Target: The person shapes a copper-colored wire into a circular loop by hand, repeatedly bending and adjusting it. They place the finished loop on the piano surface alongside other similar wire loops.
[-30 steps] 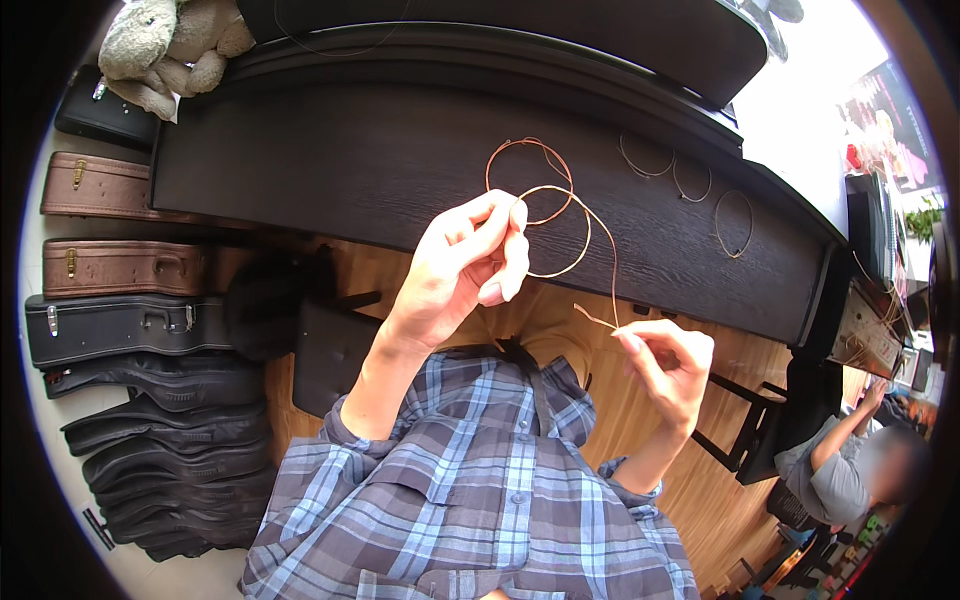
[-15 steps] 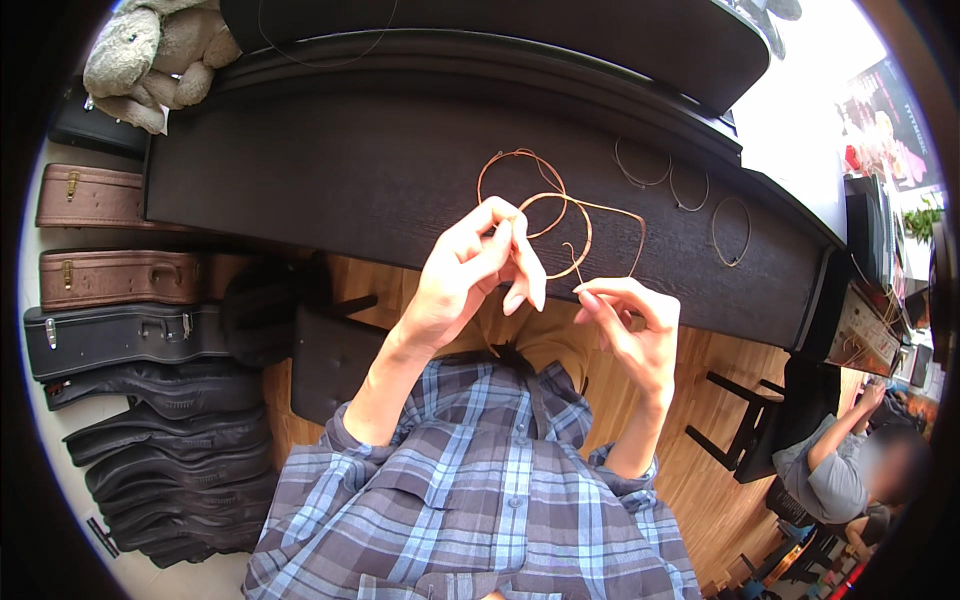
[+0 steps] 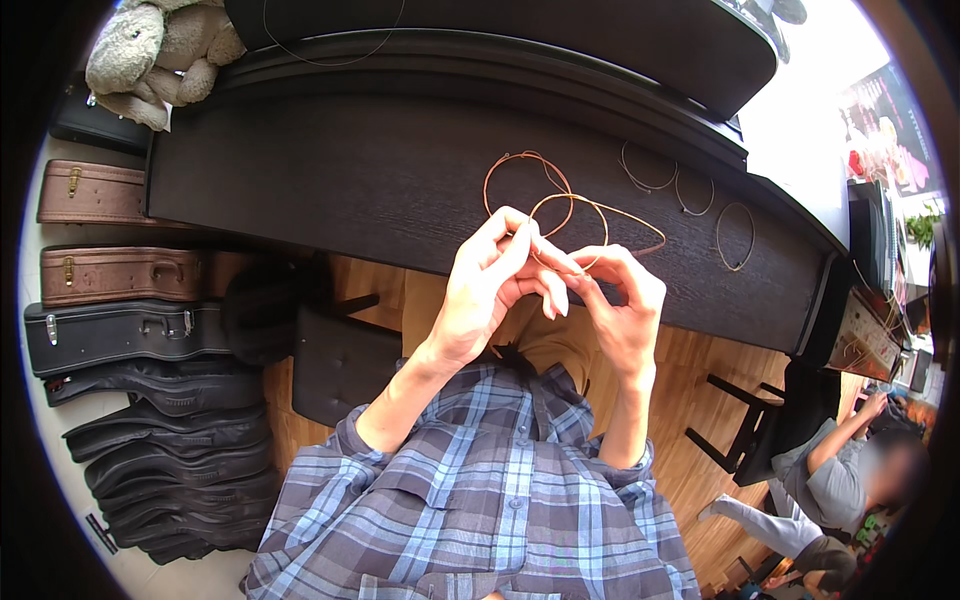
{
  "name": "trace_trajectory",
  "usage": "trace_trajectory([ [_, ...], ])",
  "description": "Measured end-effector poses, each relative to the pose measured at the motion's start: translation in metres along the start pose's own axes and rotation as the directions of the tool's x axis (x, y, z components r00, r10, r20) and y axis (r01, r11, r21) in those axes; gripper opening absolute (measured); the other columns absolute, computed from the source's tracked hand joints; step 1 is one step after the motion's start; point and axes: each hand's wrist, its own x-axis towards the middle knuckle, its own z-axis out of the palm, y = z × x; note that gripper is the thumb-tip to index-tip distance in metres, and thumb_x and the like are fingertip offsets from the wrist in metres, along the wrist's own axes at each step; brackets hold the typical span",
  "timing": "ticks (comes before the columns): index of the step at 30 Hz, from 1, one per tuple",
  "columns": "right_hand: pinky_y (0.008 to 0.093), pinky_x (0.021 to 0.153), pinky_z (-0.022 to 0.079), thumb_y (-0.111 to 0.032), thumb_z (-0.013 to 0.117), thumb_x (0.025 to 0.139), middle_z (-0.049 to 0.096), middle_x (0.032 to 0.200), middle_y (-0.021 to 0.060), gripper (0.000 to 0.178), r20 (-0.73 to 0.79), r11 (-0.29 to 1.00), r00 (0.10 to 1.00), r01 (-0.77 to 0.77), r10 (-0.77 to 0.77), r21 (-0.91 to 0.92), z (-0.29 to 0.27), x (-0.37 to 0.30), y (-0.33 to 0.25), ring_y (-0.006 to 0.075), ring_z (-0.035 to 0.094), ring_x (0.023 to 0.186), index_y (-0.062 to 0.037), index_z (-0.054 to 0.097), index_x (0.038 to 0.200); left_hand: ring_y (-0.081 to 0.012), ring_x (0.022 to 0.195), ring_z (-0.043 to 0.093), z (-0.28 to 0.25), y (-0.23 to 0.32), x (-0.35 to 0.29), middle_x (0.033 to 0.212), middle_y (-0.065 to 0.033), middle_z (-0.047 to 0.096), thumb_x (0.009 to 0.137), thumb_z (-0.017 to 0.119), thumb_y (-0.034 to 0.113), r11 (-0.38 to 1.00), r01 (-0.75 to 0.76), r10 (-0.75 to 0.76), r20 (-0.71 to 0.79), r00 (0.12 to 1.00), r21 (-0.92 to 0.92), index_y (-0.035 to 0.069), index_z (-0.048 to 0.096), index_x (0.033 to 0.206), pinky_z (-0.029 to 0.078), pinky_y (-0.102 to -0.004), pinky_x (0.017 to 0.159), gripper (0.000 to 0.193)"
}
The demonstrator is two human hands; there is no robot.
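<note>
My left hand (image 3: 497, 275) pinches a coiled, copper-coloured guitar string (image 3: 569, 197) between thumb and fingers. My right hand (image 3: 622, 300) is closed on the same string close to the left fingertips, its thumb and forefinger pressed together; the string's end is hidden there. A loose loop of this string bows out to the right above my right hand. Just beyond my hands, a second copper-coloured coil (image 3: 527, 154) appears to lie on the dark wooden piano lid (image 3: 330, 170), partly overlapped by the held string in the view.
Thin silvery string coils (image 3: 735, 205) lie at the lid's right, and another string (image 3: 330, 64) at the far left. A plush toy (image 3: 160, 55) sits at the upper left. Instrument cases (image 3: 125, 275) line the left; a bench (image 3: 340, 370) stands below. A person (image 3: 835, 470) is at the right.
My right hand has moved left and slightly up, bringing the string's free end to my left fingers. The loose loop has swung and widened to the right.
</note>
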Motion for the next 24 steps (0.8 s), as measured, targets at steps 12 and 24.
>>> trace_trajectory([
  [12,0.0278,0.072,0.051,0.004,0.081,0.074,0.057,0.107,0.0069,0.032,-0.111,0.969,0.970,0.198,-0.215,-0.144,-0.002,-0.006,-0.011,0.0125,0.061,0.081,-0.0051,0.076,0.104,-0.0276,0.089,0.074,0.004,-0.005,-0.003,0.104,-0.0230,0.068,0.112,0.038,0.023,0.997,-0.053,0.057,-0.088,0.994,0.049,0.003,0.044,0.107,0.061,-0.0339,0.078,0.021],
  [24,0.0278,0.050,0.053,-0.017,0.060,0.103,0.072,0.092,0.0225,0.018,-0.250,0.711,0.967,0.215,-0.057,0.670,-0.012,-0.016,0.007,0.0201,0.065,0.053,-0.0062,0.047,0.095,-0.0064,0.056,0.044,-0.017,-0.002,-0.007,0.094,-0.0013,0.051,0.109,0.046,0.018,0.864,0.150,-0.134,0.068,0.989,-0.480,0.003,0.051,0.115,0.042,-0.0233,0.047,0.016],
])
